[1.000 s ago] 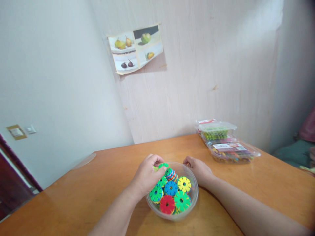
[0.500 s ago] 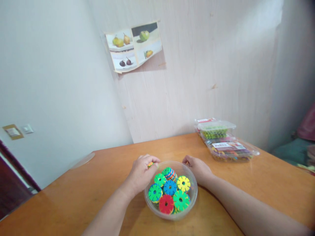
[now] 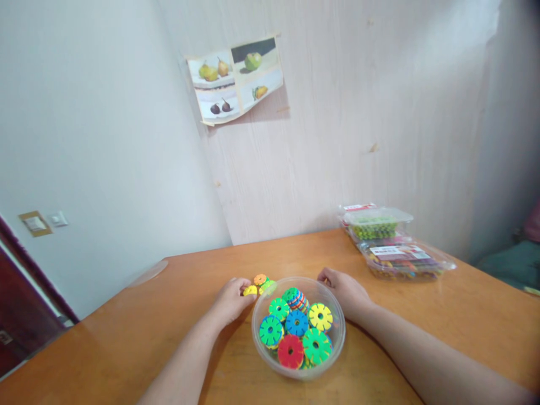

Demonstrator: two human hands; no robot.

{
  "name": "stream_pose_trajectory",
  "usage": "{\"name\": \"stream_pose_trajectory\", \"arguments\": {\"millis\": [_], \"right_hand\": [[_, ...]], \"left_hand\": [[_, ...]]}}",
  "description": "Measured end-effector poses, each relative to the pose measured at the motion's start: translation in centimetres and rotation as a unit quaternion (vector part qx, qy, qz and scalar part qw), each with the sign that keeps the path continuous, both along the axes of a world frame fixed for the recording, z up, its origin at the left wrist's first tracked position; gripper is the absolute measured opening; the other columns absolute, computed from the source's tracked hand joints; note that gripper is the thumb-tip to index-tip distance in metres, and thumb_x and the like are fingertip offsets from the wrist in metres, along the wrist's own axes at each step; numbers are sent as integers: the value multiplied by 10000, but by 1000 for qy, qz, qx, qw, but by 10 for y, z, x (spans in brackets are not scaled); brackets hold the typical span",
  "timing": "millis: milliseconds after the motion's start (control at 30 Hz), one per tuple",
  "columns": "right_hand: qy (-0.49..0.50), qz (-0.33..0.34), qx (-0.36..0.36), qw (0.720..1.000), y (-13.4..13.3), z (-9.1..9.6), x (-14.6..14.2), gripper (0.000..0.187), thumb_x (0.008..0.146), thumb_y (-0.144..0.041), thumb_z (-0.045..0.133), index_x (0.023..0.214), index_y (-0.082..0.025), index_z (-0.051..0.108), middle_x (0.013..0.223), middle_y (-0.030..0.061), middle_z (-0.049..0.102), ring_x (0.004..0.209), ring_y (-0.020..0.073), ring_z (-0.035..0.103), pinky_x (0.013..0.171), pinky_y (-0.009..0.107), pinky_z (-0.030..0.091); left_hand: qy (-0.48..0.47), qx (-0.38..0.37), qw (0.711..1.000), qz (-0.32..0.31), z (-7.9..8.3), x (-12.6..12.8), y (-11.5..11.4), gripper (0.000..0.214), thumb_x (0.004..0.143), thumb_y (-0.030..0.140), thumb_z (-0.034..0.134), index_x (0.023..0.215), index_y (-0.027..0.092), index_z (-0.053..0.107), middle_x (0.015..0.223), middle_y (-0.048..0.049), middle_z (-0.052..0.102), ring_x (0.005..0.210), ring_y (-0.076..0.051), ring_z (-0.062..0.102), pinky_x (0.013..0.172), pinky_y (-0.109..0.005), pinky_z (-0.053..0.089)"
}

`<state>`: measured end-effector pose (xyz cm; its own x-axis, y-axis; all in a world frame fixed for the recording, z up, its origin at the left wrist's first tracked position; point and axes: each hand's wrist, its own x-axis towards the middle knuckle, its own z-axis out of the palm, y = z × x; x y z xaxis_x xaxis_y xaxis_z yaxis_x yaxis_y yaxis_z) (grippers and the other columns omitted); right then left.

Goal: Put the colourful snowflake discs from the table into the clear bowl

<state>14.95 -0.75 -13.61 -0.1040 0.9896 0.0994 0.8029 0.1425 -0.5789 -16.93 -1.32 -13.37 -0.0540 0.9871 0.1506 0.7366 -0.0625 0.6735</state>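
A round clear plastic tub [image 3: 258, 351] holds several slotted toy discs in green, blue, red and yellow. To its left, my left hand [image 3: 231, 302] is closed with a yellow slotted disc [image 3: 250, 291] between thumb and fingers, low over the table. Just beyond the fingertips lie an orange disc [image 3: 260, 279] and a yellow-green disc [image 3: 267, 286], the latter partly behind the tub's rim. My right hand [image 3: 346, 292] rests at the tub's right side, its fingers curled closed near the rim. What is inside those fingers, if anything, is hidden.
Clear clamshell boxes [image 3: 407, 261] of coloured pieces stand at the table's back right, one with green contents [image 3: 374, 229]. A clear round lid [image 3: 148, 272] lies at the table's left edge. A fruit picture sheet [image 3: 236, 81] hangs on the wall.
My left hand has moved left and down from the tub's rim, uncovering the discs on the table. My right hand stays beside the tub. The view has shifted slightly.
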Motion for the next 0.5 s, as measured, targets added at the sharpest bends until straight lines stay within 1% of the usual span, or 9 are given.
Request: {"name": "stream_pose_trajectory", "arguments": {"millis": [167, 267, 367, 433, 500], "right_hand": [[-2, 6, -8, 1000, 1, 0, 0, 254, 871, -430, 495, 934, -236, 647, 898, 61, 712, 813, 192, 621, 585, 262, 301], [-2, 3, -8, 1000, 0, 0, 0, 249, 868, -428, 500, 928, -239, 651, 896, 58, 711, 809, 191, 619, 584, 262, 299], [-1, -2, -4, 1000, -1, 1, -1, 235, 862, -422, 504, 909, -244, 650, 892, 50, 712, 795, 189, 615, 578, 264, 295], [2, -4, -3, 1000, -3, 2, -1, 231, 854, -426, 514, 899, -245, 650, 889, 46, 712, 791, 190, 613, 573, 267, 291], [5, -4, -4, 1000, -3, 3, -1, 235, 849, -435, 523, 898, -244, 651, 886, 45, 712, 795, 193, 612, 571, 268, 290]], "left_hand": [[-1, 38, 999, -14, 1, 0, 0, 253, 651, 270, 675, 887, 180, 664, 941, -54, 688, 912, -213, 644, 804, -300, 485], [-3, 57, 998, -15, 7, 1, -1, 263, 654, 208, 643, 915, 178, 651, 967, -58, 683, 914, -204, 642, 826, -304, 481], [-10, 75, 997, -16, 22, 10, -9, 259, 709, 246, 626, 960, 183, 632, 990, -58, 683, 936, -205, 637, 853, -319, 478], [-15, 91, 996, -21, 38, 23, -18, 237, 751, 295, 616, 966, 194, 625, 1005, -48, 683, 975, -205, 625, 888, -325, 464], [-9, 113, 993, -41, 56, 39, -31, 229, 760, 333, 639, 948, 204, 636, 1013, -41, 687, 1016, -213, 611, 923, -332, 442]]}}
